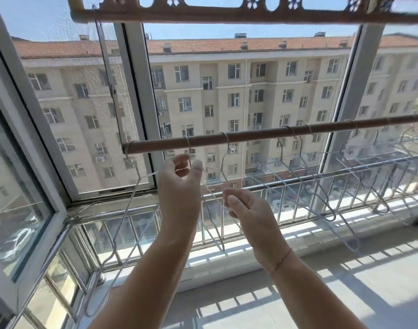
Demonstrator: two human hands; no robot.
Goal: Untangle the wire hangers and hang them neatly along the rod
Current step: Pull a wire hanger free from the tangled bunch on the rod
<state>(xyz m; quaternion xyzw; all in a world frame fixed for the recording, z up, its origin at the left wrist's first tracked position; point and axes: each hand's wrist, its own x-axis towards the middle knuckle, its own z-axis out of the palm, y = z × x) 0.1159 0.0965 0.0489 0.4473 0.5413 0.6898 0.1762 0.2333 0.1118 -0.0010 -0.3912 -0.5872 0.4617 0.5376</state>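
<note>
- Left hand (179, 184) pinches the neck of a wire hanger (123, 222), whose hook is on the rod (250, 135).
- Right hand (248, 210) pinches a lower wire.
- Other hangers (333, 218) overlap rightward along the rod; the window railing (369, 186) is behind them.

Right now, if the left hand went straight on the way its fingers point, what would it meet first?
Probably the wooden rod, just above the left hand, close to the hook of the wire hanger it holds. Depth is hard to judge from this view.
</note>
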